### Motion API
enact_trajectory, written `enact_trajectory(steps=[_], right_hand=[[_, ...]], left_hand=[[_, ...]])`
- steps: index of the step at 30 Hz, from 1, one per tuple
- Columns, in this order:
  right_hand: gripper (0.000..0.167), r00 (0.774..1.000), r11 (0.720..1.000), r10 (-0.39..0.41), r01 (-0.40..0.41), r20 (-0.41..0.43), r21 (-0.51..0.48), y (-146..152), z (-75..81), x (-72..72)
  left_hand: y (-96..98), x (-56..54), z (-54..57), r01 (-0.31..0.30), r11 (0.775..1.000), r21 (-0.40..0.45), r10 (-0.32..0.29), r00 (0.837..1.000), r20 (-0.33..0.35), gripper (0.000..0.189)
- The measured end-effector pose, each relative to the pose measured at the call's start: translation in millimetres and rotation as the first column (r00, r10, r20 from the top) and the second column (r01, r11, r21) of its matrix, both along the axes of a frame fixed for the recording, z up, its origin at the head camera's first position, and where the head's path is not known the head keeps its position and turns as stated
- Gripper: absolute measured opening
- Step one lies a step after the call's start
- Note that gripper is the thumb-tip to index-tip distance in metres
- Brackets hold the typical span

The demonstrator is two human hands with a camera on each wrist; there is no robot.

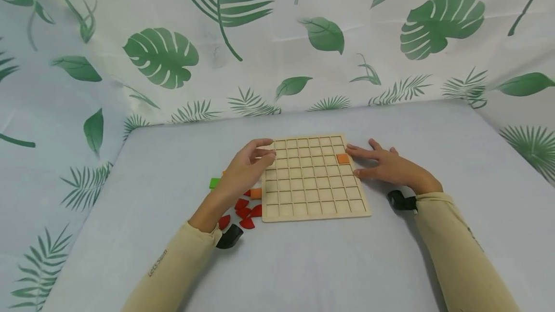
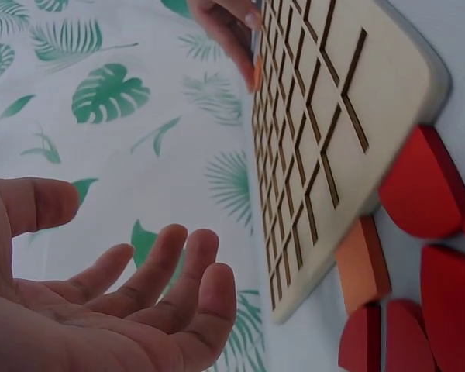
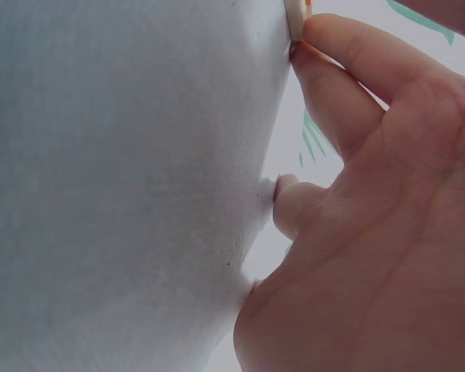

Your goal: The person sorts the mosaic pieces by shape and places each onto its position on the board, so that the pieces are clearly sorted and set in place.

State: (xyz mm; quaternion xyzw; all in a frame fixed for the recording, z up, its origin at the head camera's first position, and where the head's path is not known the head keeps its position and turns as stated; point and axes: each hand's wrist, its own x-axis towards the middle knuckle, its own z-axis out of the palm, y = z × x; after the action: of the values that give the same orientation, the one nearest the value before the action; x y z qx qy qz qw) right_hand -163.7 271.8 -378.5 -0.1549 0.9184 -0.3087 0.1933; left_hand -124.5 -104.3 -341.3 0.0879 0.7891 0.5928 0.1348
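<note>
Board (image 1: pixel 310 183), wooden with a square grid, lies flat mid-table, a bit toward the far side of the white table cover (image 1: pixel 312 268). One orange tile (image 1: pixel 343 159) sits in the rightmost column, upper half. Left hand (image 1: pixel 244 167) is at the board's left edge, fingers apart and loosely bent, holding nothing; fingertips overlap that edge in head view, can't tell if they touch. Right hand (image 1: pixel 386 162) is at the opposite edge, fingers spread, two fingertips against the board rim just beside the tile, no pinch on anything. Red pieces (image 1: pixel 244 213), several with a curved side, are scattered left of the board near the left wrist. Loose orange block (image 1: pixel 256 193) is up against the left edge, green piece (image 1: pixel 214 183) further out, partly behind the left hand. Both arms: beige sleeves (image 1: pixel 459 254), black wrist devices (image 1: pixel 230 237). Backdrop (image 1: pixel 260 8) is white with green leaf print
</note>
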Motion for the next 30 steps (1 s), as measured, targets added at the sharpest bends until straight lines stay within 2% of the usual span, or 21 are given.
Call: enact_trajectory(steps=[10,18,23,30], right_hand=[[0.078,1.000,1.000,0.012,-0.011,-0.006,0.010,-0.3,-0.2,-1.4],[0.079,1.000,1.000,-0.004,0.004,0.004,0.013,-0.9,3.0,0.5],[0.078,1.000,1.000,-0.006,0.006,0.002,0.010,-1.2,3.0,1.2],[0.078,1.000,1.000,-0.004,0.004,0.002,0.010,-1.6,2.0,1.0]], left_hand=[[-19.7,6.8,-10.0,0.007,0.997,-0.071,-0.007,1.000,0.009,0.045],[-29.6,3.9,-17.3,0.032,0.987,-0.156,-0.035,0.999,-0.022,0.041],[-35.4,0.6,-21.0,0.048,0.979,-0.200,-0.050,0.999,-0.007,0.041],[-44.7,-5.5,-28.2,0.133,0.957,-0.259,-0.139,0.990,-0.008,0.037]])
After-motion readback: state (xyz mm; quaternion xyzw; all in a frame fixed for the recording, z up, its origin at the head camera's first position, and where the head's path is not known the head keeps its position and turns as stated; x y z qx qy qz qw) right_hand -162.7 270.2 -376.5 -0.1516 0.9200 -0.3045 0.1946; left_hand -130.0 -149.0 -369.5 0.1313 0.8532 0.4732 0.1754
